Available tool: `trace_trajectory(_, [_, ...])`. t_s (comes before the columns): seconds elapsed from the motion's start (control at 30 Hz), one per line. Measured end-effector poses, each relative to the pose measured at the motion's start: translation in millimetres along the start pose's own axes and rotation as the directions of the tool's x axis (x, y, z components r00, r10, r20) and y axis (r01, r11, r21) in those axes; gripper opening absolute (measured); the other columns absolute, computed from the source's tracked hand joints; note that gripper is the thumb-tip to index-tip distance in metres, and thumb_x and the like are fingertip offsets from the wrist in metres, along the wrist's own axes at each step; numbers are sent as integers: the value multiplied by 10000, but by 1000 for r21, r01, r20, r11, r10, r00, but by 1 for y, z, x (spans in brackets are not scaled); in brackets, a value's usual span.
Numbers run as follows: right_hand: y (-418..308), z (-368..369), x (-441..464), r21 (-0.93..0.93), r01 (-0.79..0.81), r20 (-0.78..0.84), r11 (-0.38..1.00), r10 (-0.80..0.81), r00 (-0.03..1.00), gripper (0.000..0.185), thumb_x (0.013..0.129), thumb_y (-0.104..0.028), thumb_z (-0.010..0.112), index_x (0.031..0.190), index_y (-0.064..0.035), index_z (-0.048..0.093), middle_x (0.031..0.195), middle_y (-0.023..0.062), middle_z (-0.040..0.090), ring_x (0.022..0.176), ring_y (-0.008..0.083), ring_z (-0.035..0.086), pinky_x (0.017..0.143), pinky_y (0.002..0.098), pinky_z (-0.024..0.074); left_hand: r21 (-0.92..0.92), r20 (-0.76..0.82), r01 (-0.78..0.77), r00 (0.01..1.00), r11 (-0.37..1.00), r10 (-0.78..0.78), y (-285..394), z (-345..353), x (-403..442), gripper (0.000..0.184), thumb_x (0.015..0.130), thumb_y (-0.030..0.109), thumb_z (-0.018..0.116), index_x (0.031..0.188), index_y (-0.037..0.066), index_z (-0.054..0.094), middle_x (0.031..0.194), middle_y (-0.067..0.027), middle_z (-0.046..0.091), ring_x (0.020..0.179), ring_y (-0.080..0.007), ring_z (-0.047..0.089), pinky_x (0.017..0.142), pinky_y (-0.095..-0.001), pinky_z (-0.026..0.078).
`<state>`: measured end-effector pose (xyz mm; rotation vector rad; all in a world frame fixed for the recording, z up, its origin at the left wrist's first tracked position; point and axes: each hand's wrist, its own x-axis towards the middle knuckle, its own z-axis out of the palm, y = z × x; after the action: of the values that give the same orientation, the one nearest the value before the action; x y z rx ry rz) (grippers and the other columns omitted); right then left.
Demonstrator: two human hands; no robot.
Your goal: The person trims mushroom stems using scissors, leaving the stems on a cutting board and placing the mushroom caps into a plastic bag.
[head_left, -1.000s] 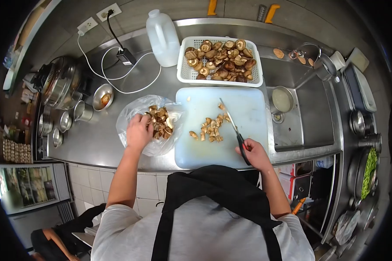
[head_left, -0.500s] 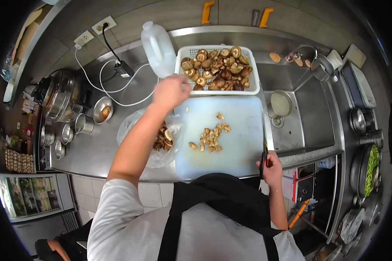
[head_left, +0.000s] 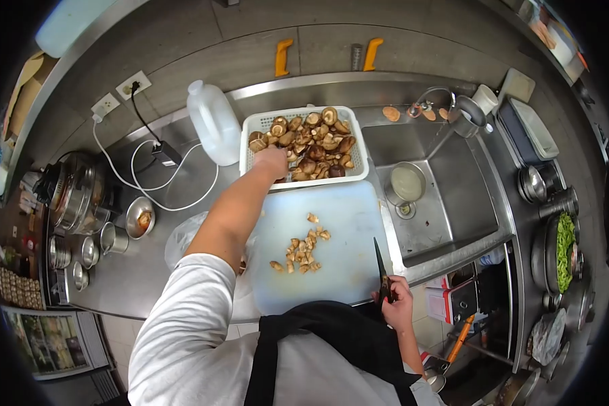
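Note:
Whole brown mushrooms (head_left: 311, 145) fill a white perforated basket (head_left: 364, 162). My left hand (head_left: 272, 162) reaches into the basket's front left part; its fingers are hidden among the mushrooms. At the lower right corner of the white cutting board (head_left: 338, 223), my right hand (head_left: 397, 301) is wrapped round the handles of dark scissors (head_left: 383, 274), whose blades point up and away. Cut mushroom pieces (head_left: 303, 252) lie in a loose group at the board's middle. A clear plastic bag (head_left: 183, 237) is mostly covered by my left forearm.
A translucent jug (head_left: 213, 125) stands left of the basket, beside a white cable and black adapter (head_left: 166, 153). Metal bowls (head_left: 141, 218) and cups (head_left: 114, 238) sit at the left. On the right is a steel sink (head_left: 446, 210) with a pot (head_left: 406, 184) in it.
My left hand has left the plastic bag and moved up and right into the mushroom basket. My right hand has drawn the scissors back from the pieces to the board's edge. The view has shifted.

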<state>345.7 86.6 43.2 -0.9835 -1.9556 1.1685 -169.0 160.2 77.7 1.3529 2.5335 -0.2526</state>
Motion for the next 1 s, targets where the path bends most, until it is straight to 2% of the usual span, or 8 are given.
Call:
trace_trajectory(0.23, [-10,12,16,75,-37,87,996,31,996,255,716,76,814,829,2,597,1149,132,675,929,209,696,802,320,566,-369,-266,-108,964,923,6,-8,1,-17,397,895,217,734,1238,77,591,1194,-178,679,1027,-372,728,910,-453,595])
trace_trajectory(0.27, [-13,13,17,51,-25,106,998,19,994,247,714,80,807,828,4,600,1165,144,683,946,223,706,815,322,567,-593,-287,-77,950,802,-121,-10,-1,-22,372,902,223,740,1207,75,587,1075,-136,720,937,-355,747,853,-437,606])
trace_trajectory(0.3, [-12,15,18,60,-21,102,998,15,995,241,725,67,810,826,10,598,1194,165,690,947,242,706,833,326,565,-853,-426,-351,896,387,-126,-22,38,10,258,983,196,686,1178,56,592,1013,-112,737,852,-292,756,767,-372,631])
trace_trajectory(0.33, [-15,17,21,63,-28,101,998,22,995,241,725,67,810,826,10,598,1194,165,690,947,242,706,833,326,565,-853,-421,-346,899,391,-122,-14,13,-21,258,983,196,686,1178,56,592,1013,-112,737,852,-292,756,767,-372,631])
trace_trajectory(0.4, [-23,24,25,21,-53,114,998,50,992,243,744,51,814,816,13,584,1190,175,688,959,248,701,847,337,563,-884,11,-18,998,-468,-58,0,-27,-97,199,1073,175,581,1212,33,601,988,-110,744,848,-241,756,728,-334,648])
trace_trajectory(0.5, [-34,36,32,44,-83,185,996,73,980,318,764,-33,868,862,7,568,1174,188,626,965,301,668,827,359,555,-730,59,105,994,-675,91,8,-5,-147,264,1115,195,526,1297,16,595,1042,-140,748,892,-250,765,761,-353,665])
trace_trajectory(0.63, [-83,26,52,-360,289,246,887,-208,947,446,716,-170,918,946,8,580,1157,185,585,1041,375,596,876,423,535,-683,38,56,998,-729,41,29,13,-202,348,1103,228,568,1357,-10,576,1149,-161,747,989,-279,773,802,-359,664])
trace_trajectory(1.0, [-117,10,65,-555,404,338,728,-246,908,486,730,-258,898,1054,1,645,1177,156,574,1091,369,561,954,453,515,-775,-4,-24,999,-632,-34,44,23,-243,410,1077,250,652,1400,2,610,1187,-100,735,985,-191,741,855,-331,637])
